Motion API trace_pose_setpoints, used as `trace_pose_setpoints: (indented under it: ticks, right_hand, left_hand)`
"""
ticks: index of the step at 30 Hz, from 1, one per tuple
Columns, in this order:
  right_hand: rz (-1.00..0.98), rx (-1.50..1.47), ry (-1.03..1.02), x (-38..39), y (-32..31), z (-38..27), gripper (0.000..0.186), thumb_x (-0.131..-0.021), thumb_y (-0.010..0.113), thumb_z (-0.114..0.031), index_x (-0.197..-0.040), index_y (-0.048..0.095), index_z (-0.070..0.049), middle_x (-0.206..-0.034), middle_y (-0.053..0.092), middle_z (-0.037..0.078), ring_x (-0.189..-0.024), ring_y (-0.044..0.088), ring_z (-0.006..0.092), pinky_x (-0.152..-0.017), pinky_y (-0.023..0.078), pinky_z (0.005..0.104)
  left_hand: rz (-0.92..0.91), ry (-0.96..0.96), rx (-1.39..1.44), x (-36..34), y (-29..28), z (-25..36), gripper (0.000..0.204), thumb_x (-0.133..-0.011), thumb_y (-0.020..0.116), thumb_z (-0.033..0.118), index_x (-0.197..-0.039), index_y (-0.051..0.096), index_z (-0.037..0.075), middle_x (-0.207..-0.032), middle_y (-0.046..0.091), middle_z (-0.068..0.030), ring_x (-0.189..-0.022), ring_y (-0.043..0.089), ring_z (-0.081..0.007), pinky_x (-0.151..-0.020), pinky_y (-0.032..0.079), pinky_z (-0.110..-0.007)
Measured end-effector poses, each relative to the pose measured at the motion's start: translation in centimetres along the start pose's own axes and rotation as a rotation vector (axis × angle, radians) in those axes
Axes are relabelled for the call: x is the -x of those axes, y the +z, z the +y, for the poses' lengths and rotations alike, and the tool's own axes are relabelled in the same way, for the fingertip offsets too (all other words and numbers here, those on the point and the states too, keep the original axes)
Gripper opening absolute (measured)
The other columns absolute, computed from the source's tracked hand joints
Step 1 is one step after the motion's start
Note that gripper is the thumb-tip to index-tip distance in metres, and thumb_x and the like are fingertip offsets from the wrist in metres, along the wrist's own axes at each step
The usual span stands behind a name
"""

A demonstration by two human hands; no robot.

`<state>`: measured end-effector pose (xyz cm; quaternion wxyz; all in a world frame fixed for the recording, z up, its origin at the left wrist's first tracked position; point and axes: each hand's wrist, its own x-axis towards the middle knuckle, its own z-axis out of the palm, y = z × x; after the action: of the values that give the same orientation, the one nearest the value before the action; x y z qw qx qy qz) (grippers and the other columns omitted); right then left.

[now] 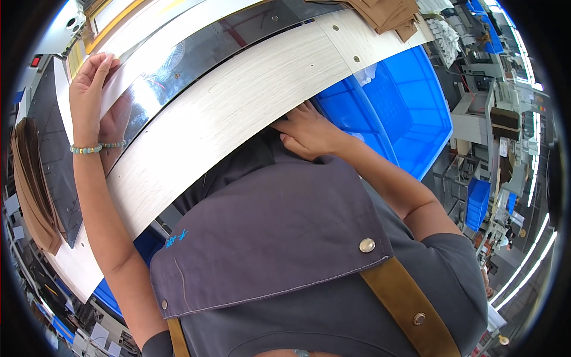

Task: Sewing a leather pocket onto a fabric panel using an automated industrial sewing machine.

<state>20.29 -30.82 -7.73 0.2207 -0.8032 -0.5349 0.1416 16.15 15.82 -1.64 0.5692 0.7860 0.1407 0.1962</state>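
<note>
My left hand (95, 83) pinches the edge of a white sheet (62, 89) at the upper left, beside a shiny metal strip (154, 80) along the work table (238, 89). A beaded bracelet is on that wrist. My right hand (303, 131) is at the table's near edge, just above my dark apron (262, 220), with curled fingers whose tips are partly hidden; what they hold, if anything, I cannot make out.
A divided blue bin (404, 113) sits beside the table at the right. Brown cut pieces lie at the upper right (386, 12) and hang at the left (33, 178). Machines, smaller blue bins (479, 202) and work stations fill the right background.
</note>
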Motion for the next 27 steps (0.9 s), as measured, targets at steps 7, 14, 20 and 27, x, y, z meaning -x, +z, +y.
trace_pose_setpoints:
  ticks: [7,14,20,27]
  right_hand:
    - [0.007,0.034,-0.008,-0.04,-0.12,-0.16,0.053,-0.090,0.051,-0.026,-0.134,0.072,-0.007,-0.145,0.050,0.030,-0.141,0.044,0.0476,-0.122,0.033,0.0611]
    - [0.021,0.041,-0.013,-0.19,-0.21,-0.38,0.052,-0.088,0.052,-0.026,-0.131,0.074,-0.007,-0.146,0.051,0.028,-0.144,0.043,0.0475,-0.125,0.030,0.0619]
    - [-0.052,-0.018,-0.016,-0.58,-0.51,-0.40,0.064,-0.083,0.050,-0.026,-0.139,0.069,-0.003,-0.153,0.047,0.034,-0.151,0.031,0.0518,-0.130,0.018,0.0642]
    - [-0.096,-0.013,-0.009,-0.56,-0.37,-0.31,0.064,-0.084,0.050,-0.028,-0.140,0.069,-0.006,-0.153,0.047,0.033,-0.150,0.032,0.0509,-0.128,0.020,0.0654]
  left_hand:
    - [-0.016,-0.008,-0.031,-0.01,-0.05,-0.01,0.019,-0.107,0.071,0.017,-0.116,0.075,0.001,-0.106,0.079,-0.0055,-0.101,0.072,-0.0094,-0.093,0.055,-0.022]
    - [-0.023,-0.010,-0.009,-0.12,-0.14,-0.28,0.019,-0.107,0.071,0.017,-0.116,0.075,0.000,-0.107,0.079,-0.0056,-0.101,0.072,-0.0092,-0.094,0.055,-0.022]
    - [-0.017,-0.016,-0.009,-0.03,-0.06,-0.09,0.019,-0.107,0.070,0.016,-0.116,0.075,0.000,-0.106,0.079,-0.0054,-0.101,0.072,-0.0091,-0.094,0.055,-0.022]
    - [0.002,-0.003,-0.019,0.05,0.02,0.04,0.019,-0.107,0.070,0.016,-0.117,0.075,0.000,-0.107,0.079,-0.0056,-0.101,0.072,-0.0094,-0.094,0.055,-0.022]
